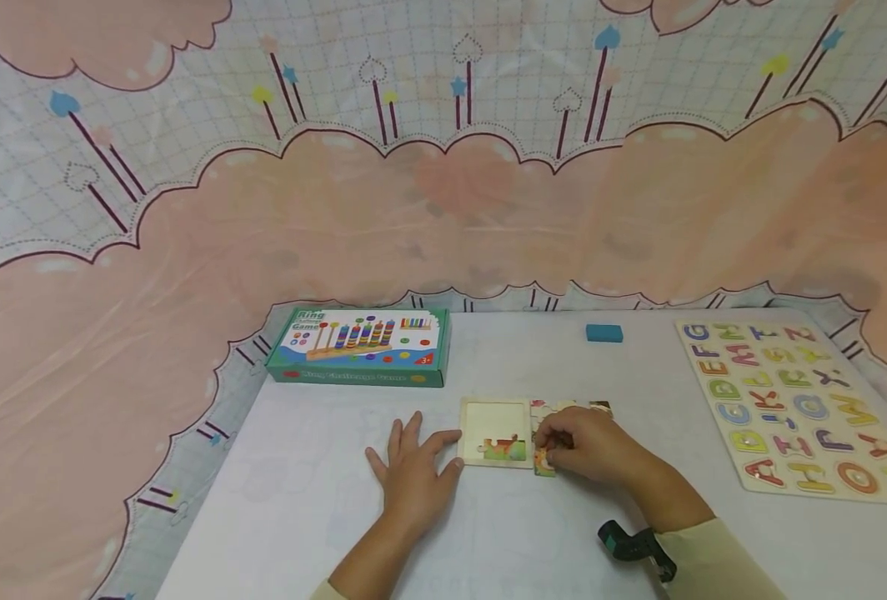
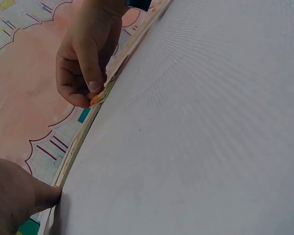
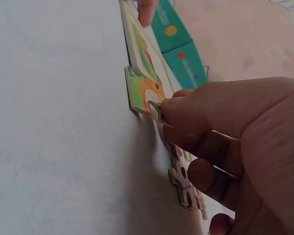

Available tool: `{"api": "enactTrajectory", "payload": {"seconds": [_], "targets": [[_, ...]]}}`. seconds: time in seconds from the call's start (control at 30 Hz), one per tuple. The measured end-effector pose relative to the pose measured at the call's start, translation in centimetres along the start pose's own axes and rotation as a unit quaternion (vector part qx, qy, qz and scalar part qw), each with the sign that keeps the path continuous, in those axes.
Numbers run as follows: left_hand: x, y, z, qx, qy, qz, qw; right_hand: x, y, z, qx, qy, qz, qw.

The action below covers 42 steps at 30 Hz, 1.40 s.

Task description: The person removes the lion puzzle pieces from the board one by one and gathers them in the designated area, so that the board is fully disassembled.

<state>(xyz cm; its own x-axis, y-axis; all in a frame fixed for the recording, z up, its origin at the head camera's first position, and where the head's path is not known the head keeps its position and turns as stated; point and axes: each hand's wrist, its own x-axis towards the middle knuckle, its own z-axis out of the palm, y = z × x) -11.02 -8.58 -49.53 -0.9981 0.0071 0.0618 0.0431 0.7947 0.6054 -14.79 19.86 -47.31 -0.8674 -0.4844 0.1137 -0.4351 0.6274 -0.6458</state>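
A small wooden puzzle tray (image 1: 492,421) lies flat in the head view, with fitted picture pieces (image 1: 505,448) along its lower right. My left hand (image 1: 415,483) has its fingers spread; thumb and forefinger touch the tray's left edge. Just past the tray's right edge, my right hand (image 1: 593,446) pinches a puzzle piece (image 3: 143,93) between thumb and fingers. That piece is green and orange, tilted, and close to the tray rim in the right wrist view. Other loose puzzle pieces (image 3: 180,178) lie beneath and beyond the right hand, which partly hides them.
A green ring game box (image 1: 357,350) stands at the back left. At the back is a small teal block (image 1: 604,333). A wooden alphabet board (image 1: 796,408) covers the right side of the white table (image 1: 263,517). A dark device (image 1: 631,546) sits at the right wrist.
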Motion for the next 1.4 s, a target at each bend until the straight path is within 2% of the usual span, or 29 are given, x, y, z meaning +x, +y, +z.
{"api": "enactTrajectory", "payload": {"seconds": [0.53, 1.0, 1.2, 1.4], "targets": [[0.0, 0.0, -0.2, -0.003, 0.005, 0.012, 0.9999, 0.1, -0.3, -0.4, 0.008, -0.014, 0.018, 0.9997], [0.1, 0.3, -0.2, -0.005, -0.002, 0.001, 1.0000, -0.1, 0.2, -0.6, 0.035, -0.019, 0.048, 0.9981], [0.2, 0.6, -0.4, -0.018, -0.011, -0.004, 0.9998, 0.4, -0.1, -0.9, 0.057, -0.035, 0.058, 0.9960], [0.3, 0.7, -0.3, -0.026, -0.008, 0.015, 0.9995, 1.5, -1.0, -0.7, 0.066, -0.053, 0.041, 0.9956]]}}
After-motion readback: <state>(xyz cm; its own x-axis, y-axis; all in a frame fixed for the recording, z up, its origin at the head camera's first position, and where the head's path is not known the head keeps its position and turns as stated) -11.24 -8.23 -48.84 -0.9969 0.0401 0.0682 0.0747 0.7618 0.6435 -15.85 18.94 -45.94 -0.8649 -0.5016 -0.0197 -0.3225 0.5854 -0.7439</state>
